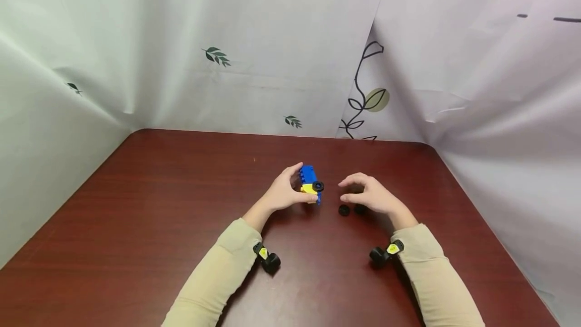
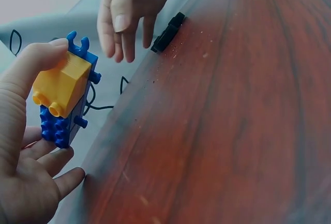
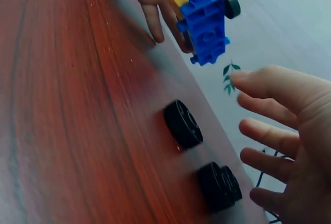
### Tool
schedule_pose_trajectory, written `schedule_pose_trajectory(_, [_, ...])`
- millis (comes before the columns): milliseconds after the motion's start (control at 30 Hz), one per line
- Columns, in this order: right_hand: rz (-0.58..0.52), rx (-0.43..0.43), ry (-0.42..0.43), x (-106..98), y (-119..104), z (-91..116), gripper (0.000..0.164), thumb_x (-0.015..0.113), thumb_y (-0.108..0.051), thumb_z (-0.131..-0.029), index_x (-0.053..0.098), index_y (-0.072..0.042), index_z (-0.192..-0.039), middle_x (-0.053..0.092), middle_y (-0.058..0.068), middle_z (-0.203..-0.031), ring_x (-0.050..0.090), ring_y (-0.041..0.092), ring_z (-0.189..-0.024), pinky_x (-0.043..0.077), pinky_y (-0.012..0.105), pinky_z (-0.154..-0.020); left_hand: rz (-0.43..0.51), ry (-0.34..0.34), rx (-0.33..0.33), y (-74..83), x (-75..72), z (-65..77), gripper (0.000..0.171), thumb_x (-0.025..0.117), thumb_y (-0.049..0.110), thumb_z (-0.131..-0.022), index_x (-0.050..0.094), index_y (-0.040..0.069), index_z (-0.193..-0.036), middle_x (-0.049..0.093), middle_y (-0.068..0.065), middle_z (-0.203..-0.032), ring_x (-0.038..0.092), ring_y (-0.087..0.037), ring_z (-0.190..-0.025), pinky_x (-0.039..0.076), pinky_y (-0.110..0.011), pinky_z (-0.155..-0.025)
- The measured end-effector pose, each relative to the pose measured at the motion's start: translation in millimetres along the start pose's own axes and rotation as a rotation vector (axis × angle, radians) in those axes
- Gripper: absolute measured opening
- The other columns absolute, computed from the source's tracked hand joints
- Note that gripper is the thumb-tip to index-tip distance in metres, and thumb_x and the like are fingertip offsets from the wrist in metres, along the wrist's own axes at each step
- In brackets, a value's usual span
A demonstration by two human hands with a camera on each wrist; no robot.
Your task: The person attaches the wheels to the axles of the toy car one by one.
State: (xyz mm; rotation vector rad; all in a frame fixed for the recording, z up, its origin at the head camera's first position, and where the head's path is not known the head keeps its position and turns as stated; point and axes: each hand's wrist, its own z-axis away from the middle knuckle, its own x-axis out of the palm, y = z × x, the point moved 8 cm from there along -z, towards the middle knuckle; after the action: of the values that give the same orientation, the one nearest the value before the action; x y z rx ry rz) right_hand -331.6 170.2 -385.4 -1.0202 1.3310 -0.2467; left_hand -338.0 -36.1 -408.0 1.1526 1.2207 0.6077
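My left hand (image 1: pixel 284 192) grips a toy car (image 1: pixel 308 183) between thumb and fingers, raised over the table. It has a blue base (image 3: pixel 206 27) with pegs on its sides and a yellow block (image 2: pixel 62 84) on top. One black wheel (image 3: pixel 232 2) sits on one side of the car; bare blue pegs show in the left wrist view. To the right, my right hand (image 1: pixel 372 195) hovers with fingers spread and nothing in them. Below it, black wheels lie on the table, one nearer (image 1: pixel 344 210) and another (image 3: pixel 220 187) partly under the hand in the head view.
The dark red-brown wooden table (image 1: pixel 136 226) spreads out around both hands. A pale curtain (image 1: pixel 272 29) with leaf prints hangs along its back and sides. Each wrist wears a strap with a small black camera (image 1: pixel 271 263).
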Motion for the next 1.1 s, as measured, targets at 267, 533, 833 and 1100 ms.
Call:
schedule_pose_trajectory(267, [-0.024, 0.023, -0.138, 7.7, 7.9, 5.1, 0.039, 0.078, -0.025, -0.076, 0.069, -0.01, -0.112, 0.049, 0.016, -0.132, 0.041, 0.032, -0.126, 0.037, 0.051, -0.102, 0.022, -0.008, 0.009, 3.1, 2.7, 0.5, 0.103, 0.082, 0.033, -0.071, 0.022, 0.009, -0.151, 0.033, -0.012, -0.15, 0.041, -0.027, -0.135, 0.039, -0.043, -0.107])
schedule_pose_trajectory(533, [-0.041, 0.046, -0.211, 14.6, 5.7, 5.4, 0.036, 0.081, -0.026, -0.073, 0.07, -0.013, -0.106, 0.042, 0.017, -0.138, 0.034, 0.034, -0.131, 0.032, 0.053, -0.104, 0.042, -0.013, 0.015, 6.2, 2.2, -0.2, 0.103, 0.083, 0.031, -0.07, 0.022, 0.009, -0.151, 0.033, -0.011, -0.151, 0.04, -0.026, -0.136, 0.037, -0.043, -0.108])
schedule_pose_trajectory(833, [-0.019, 0.035, -0.222, 15.3, -0.8, 3.5, 0.033, 0.082, -0.025, -0.07, 0.07, -0.014, -0.099, 0.042, 0.018, -0.138, 0.033, 0.036, -0.13, 0.031, 0.055, -0.105, 0.046, -0.016, 0.028, 9.8, 1.4, -1.3, 0.103, 0.083, 0.029, -0.07, 0.023, 0.008, -0.15, 0.035, -0.012, -0.15, 0.041, -0.026, -0.135, 0.038, -0.042, -0.108])
schedule_pose_trajectory(1100, [0.027, 0.015, -0.211, 21.4, 3.4, 7.0, 0.024, 0.081, -0.024, -0.071, 0.068, -0.016, -0.09, 0.043, 0.019, -0.135, 0.035, 0.036, -0.128, 0.036, 0.051, -0.1, 0.039, -0.04, 0.036, 8.3, 7.9, 1.7, 0.101, 0.082, 0.028, -0.072, 0.022, 0.007, -0.15, 0.035, -0.013, -0.15, 0.041, -0.027, -0.136, 0.038, -0.043, -0.108])
